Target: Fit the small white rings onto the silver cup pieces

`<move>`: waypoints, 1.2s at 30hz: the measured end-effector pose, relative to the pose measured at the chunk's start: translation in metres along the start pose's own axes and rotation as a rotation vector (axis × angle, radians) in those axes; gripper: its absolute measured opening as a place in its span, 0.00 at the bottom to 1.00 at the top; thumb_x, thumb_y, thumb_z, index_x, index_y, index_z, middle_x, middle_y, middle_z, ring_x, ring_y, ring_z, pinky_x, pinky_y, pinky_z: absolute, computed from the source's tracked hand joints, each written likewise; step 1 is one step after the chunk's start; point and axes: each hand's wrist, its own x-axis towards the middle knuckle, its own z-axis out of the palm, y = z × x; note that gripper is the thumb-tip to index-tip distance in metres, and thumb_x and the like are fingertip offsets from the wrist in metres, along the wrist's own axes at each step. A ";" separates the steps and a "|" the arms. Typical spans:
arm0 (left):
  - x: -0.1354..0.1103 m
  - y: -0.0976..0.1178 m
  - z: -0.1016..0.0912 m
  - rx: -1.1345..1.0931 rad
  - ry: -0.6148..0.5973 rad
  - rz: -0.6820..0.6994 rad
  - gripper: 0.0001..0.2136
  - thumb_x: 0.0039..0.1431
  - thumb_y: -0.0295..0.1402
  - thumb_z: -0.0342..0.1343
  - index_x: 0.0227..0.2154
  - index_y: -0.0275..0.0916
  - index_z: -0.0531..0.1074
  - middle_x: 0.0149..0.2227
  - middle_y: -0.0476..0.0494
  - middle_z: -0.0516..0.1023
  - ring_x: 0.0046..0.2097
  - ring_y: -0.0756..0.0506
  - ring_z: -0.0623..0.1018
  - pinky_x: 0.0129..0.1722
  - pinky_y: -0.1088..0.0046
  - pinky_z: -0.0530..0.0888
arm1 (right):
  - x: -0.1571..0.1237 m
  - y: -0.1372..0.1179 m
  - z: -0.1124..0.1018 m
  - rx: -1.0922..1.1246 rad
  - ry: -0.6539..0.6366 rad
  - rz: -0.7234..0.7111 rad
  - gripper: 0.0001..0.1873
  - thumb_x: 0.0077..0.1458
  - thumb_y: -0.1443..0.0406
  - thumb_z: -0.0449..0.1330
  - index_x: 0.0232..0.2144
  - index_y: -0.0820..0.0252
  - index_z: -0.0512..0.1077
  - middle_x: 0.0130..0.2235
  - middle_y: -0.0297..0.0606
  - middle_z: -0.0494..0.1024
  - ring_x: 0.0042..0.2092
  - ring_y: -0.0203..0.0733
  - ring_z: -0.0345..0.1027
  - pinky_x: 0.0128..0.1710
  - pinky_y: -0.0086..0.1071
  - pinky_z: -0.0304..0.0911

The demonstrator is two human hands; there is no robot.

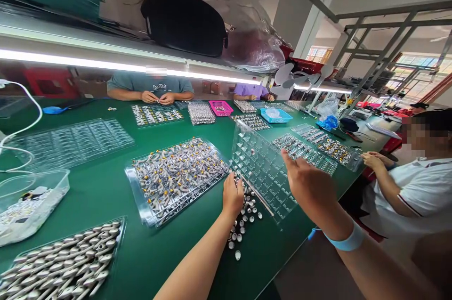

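My right hand, with a light blue band at the wrist, grips a clear plastic tray with rows of pockets. The tray is tilted up off the table; the index finger stretches along it and the other fingers are mostly hidden. At the tray's lower left edge is my left hand, its fingers curled beside a heap of small silvery-white cup-shaped parts. Whatever those fingers hold is hidden. Left of it lies a stacked clear tray full of grey earphone-like pieces with orange bits.
A tray of grey oblong parts lies front left, near a plastic tub. Empty clear trays, a pink basket and a blue basket stand farther back. A co-worker in white sits at right; others sit opposite.
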 end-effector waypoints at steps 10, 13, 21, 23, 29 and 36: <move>0.000 -0.001 0.000 -0.015 0.007 -0.020 0.22 0.64 0.31 0.44 0.59 0.30 0.64 0.61 0.30 0.68 0.64 0.36 0.65 0.65 0.55 0.60 | -0.003 -0.007 -0.005 0.006 0.043 -0.040 0.30 0.60 0.74 0.50 0.64 0.58 0.61 0.33 0.41 0.78 0.26 0.39 0.70 0.19 0.30 0.47; 0.000 -0.003 -0.001 -0.021 0.012 -0.023 0.22 0.63 0.29 0.43 0.58 0.29 0.65 0.60 0.29 0.69 0.63 0.37 0.67 0.65 0.56 0.62 | -0.005 -0.007 -0.006 0.004 0.064 -0.047 0.30 0.60 0.74 0.50 0.64 0.57 0.62 0.32 0.41 0.78 0.26 0.38 0.69 0.19 0.30 0.47; 0.001 -0.004 -0.001 -0.031 0.031 -0.009 0.22 0.61 0.28 0.43 0.57 0.30 0.66 0.58 0.29 0.71 0.62 0.37 0.69 0.64 0.56 0.63 | -0.014 0.010 -0.014 -0.020 0.155 0.014 0.26 0.62 0.70 0.53 0.62 0.54 0.65 0.31 0.39 0.79 0.24 0.37 0.69 0.20 0.30 0.47; 0.002 -0.005 -0.001 -0.038 0.026 -0.003 0.22 0.61 0.28 0.44 0.57 0.30 0.66 0.58 0.29 0.71 0.62 0.36 0.68 0.65 0.54 0.62 | -0.013 0.027 -0.012 -0.028 0.147 0.117 0.25 0.63 0.67 0.54 0.61 0.52 0.66 0.33 0.38 0.81 0.24 0.37 0.69 0.20 0.30 0.46; 0.004 -0.008 -0.001 -0.040 0.016 0.013 0.22 0.61 0.28 0.44 0.57 0.31 0.66 0.58 0.30 0.70 0.62 0.35 0.68 0.65 0.52 0.60 | -0.018 0.113 0.033 0.183 0.071 0.382 0.24 0.61 0.63 0.54 0.60 0.57 0.68 0.35 0.43 0.83 0.32 0.46 0.76 0.27 0.31 0.59; 0.001 -0.007 -0.002 0.062 0.038 0.067 0.20 0.61 0.28 0.44 0.55 0.35 0.69 0.56 0.32 0.73 0.60 0.37 0.71 0.62 0.52 0.66 | -0.020 0.178 0.142 0.764 -0.263 0.514 0.28 0.61 0.63 0.53 0.61 0.65 0.65 0.29 0.38 0.80 0.24 0.41 0.73 0.28 0.31 0.65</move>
